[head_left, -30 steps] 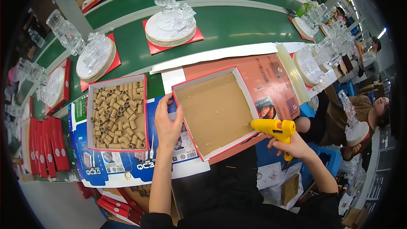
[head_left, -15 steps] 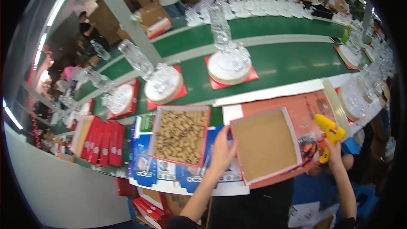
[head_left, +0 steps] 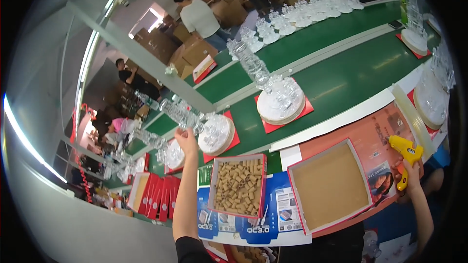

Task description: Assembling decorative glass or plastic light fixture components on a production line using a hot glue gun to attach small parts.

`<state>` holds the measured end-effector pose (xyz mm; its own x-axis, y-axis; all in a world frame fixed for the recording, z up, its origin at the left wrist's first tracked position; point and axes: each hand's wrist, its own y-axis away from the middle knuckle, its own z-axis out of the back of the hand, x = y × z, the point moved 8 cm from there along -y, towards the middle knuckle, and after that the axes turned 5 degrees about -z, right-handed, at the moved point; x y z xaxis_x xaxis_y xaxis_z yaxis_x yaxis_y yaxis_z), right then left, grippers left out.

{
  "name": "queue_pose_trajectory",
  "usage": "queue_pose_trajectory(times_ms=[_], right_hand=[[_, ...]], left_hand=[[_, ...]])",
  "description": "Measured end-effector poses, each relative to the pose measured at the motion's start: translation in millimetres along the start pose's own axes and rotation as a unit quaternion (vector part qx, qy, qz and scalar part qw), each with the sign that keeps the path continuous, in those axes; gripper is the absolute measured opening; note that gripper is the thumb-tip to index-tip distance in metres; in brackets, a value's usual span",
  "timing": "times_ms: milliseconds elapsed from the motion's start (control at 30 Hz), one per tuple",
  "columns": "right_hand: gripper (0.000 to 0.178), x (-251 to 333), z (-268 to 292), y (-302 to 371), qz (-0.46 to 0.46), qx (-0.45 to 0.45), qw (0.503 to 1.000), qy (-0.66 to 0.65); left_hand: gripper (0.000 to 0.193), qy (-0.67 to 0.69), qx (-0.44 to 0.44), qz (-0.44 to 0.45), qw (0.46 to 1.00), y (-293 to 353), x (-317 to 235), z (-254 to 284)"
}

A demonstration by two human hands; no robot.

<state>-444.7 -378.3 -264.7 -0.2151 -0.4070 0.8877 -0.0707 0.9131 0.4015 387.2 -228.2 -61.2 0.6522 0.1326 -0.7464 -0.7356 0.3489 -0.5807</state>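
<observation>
My left hand (head_left: 186,142) reaches out over the green belt, against the lower end of a clear plastic column (head_left: 179,115). That column leans beside a round white base (head_left: 217,135) carrying clear plastic pieces, on a red box. The fingers look half bent; whether they grip the column does not show. At the right, my right hand (head_left: 413,174) is closed around the handle of a yellow glue gun (head_left: 407,150), its nozzle toward the upper left. Between my arms are a shallow red-edged box (head_left: 331,187) with a bare brown bottom and a box of short brown cardboard tubes (head_left: 239,185).
Another round base (head_left: 282,102) with a clear column stands farther along the belt (head_left: 341,63). Red boxes (head_left: 158,197) are lined up at the left. A slanting grey post (head_left: 141,56) rises behind the belt. Several people work beyond, near rows of clear pieces (head_left: 297,14).
My left hand has left the edge of the brown-bottomed box and moved up and left to the clear column. The view has tilted and shifted left. My right hand still holds the glue gun.
</observation>
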Motion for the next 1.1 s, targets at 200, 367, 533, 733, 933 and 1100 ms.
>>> queue_pose_trajectory(times_ms=[200, 367, 533, 733, 933, 1100], right_hand=[[0.026, -12, 7, 3, 0.000, -0.008, 1.000, 0.020], [0.026, -17, 2, -5, 0.002, -0.008, 1.000, 0.005], [0.022, -7, 3, 0, 0.018, -0.084, 0.996, -0.023], [0.019, -1, -14, 0, 0.043, -0.079, 0.996, 0.030], [0.017, 15, -29, 16, 0.104, -0.058, 0.992, 0.038], [0.014, 31, -37, 26, 0.109, -0.044, 0.991, 0.058]], left_hand=[[0.032, -0.036, 0.032, -0.013, 0.999, -38, 51, -16], [0.028, 0.051, 0.020, 0.055, 0.997, -50, 62, -5], [0.032, 0.017, 0.078, -0.085, 0.993, -61, -65, 9], [0.020, 0.067, 0.152, -0.108, 0.980, 15, -222, 35], [0.035, 0.219, 0.244, -0.018, 0.945, 150, -267, 20], [0.057, 0.452, 0.236, 0.118, 0.852, 229, -249, -9]])
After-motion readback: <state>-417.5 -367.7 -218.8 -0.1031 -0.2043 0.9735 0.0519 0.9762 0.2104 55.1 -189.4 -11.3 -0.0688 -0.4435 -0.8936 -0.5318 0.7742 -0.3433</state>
